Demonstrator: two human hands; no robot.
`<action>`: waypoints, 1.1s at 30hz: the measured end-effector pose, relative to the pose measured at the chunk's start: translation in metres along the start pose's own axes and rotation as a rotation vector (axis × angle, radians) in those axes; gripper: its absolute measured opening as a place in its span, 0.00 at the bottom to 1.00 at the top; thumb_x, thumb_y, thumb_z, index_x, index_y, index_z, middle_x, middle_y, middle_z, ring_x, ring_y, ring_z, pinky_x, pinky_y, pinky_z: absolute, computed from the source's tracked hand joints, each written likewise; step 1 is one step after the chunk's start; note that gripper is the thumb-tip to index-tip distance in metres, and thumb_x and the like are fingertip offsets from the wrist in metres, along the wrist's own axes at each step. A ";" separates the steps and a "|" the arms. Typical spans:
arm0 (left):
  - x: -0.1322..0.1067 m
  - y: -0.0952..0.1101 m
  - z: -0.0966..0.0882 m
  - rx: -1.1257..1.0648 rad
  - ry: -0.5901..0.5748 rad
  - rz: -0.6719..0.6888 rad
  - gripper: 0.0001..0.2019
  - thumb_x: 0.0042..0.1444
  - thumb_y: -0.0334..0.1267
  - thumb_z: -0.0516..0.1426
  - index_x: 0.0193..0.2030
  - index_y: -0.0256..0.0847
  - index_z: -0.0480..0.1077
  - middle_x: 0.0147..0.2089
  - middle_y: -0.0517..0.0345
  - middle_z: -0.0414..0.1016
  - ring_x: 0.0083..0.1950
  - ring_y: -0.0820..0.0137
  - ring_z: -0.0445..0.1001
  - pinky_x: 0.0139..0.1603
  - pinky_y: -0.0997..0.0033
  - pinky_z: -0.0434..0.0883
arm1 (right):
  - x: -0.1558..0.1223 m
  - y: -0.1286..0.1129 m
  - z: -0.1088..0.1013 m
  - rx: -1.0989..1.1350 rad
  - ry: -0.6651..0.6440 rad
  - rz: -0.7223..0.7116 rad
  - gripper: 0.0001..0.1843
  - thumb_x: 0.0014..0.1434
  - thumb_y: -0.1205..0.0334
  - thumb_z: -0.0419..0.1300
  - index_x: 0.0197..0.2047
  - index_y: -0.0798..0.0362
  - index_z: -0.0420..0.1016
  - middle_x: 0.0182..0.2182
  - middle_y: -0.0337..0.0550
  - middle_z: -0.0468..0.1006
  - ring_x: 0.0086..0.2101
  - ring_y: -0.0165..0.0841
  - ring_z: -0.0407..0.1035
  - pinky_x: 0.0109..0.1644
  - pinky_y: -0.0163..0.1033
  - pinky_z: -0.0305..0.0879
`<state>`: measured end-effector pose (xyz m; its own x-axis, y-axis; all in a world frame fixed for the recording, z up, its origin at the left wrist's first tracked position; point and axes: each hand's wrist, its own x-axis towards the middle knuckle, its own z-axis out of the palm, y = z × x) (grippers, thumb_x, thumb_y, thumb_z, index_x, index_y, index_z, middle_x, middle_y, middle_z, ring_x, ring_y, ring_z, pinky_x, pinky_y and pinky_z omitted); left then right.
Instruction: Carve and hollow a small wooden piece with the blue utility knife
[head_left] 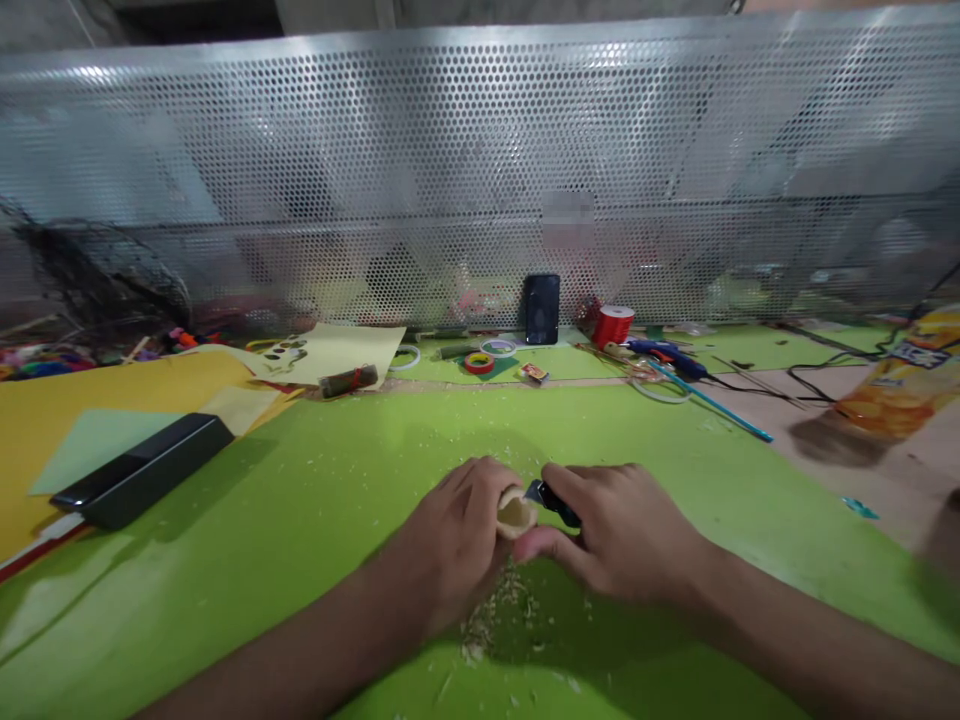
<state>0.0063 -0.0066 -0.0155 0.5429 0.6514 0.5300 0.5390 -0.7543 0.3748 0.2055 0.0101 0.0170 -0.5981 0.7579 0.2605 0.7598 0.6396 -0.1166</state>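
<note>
Nearest to us, a small heap of pale shavings (501, 610) lies on the green sheet (300, 560) that covers the counter, directly under our hands. Our left hand (457, 540) is curled closed around a short bamboo tube (516, 512), whose hollow, pale end faces up and to the right between the two hands. Our right hand (622, 535) is closed on a small knife (553, 500) with a dark handle, its blade touching the rim of the tube, while the right thumb reaches forward under the tube's end.

We judge the tube light and stiff, with a thin wall at the open rim that could split or splinter under pressure. Its smooth skin may slip, so the firm hold belongs around the body, back from the rim and away from the blade's path. The shavings look dry and loose.

Further left, a black box (142, 470) rests on yellow paper (90, 400). Beyond, near the back edge, lie a roll of red tape (478, 362), a red spool (613, 325), a phone (541, 308) propped upright against the perforated metal screen (480, 150), and a blue glue gun (664, 352). At far right a blurred orange packet (896, 385) sits well apart.
</note>
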 end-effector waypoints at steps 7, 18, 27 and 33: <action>0.001 -0.003 0.002 0.087 0.015 0.002 0.12 0.67 0.46 0.49 0.49 0.39 0.57 0.38 0.55 0.67 0.37 0.66 0.69 0.38 0.63 0.72 | 0.002 0.002 0.000 -0.015 -0.076 0.040 0.35 0.63 0.30 0.36 0.29 0.52 0.64 0.19 0.40 0.70 0.18 0.30 0.56 0.25 0.36 0.38; 0.000 -0.007 0.000 0.246 -0.027 0.042 0.09 0.66 0.37 0.52 0.50 0.38 0.56 0.42 0.51 0.68 0.40 0.63 0.69 0.40 0.58 0.73 | 0.003 0.005 0.000 0.011 -0.100 0.047 0.36 0.61 0.29 0.39 0.30 0.52 0.68 0.20 0.43 0.73 0.20 0.32 0.60 0.26 0.37 0.39; 0.002 0.010 -0.009 -0.075 -0.115 -0.167 0.20 0.68 0.54 0.42 0.53 0.39 0.55 0.43 0.49 0.70 0.39 0.64 0.72 0.39 0.60 0.74 | 0.000 0.001 0.002 0.059 -0.025 0.042 0.34 0.60 0.28 0.42 0.34 0.52 0.66 0.22 0.43 0.72 0.20 0.33 0.60 0.26 0.37 0.40; -0.001 0.008 -0.003 -0.065 -0.059 -0.135 0.22 0.67 0.56 0.39 0.52 0.39 0.56 0.44 0.48 0.71 0.40 0.64 0.72 0.40 0.60 0.74 | -0.004 -0.001 0.007 0.100 -0.034 0.019 0.32 0.62 0.30 0.40 0.34 0.51 0.64 0.22 0.42 0.71 0.20 0.32 0.58 0.27 0.37 0.40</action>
<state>0.0085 -0.0138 -0.0107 0.5060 0.7497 0.4265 0.5677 -0.6617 0.4897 0.2055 0.0071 0.0098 -0.5931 0.7731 0.2247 0.7431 0.6331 -0.2169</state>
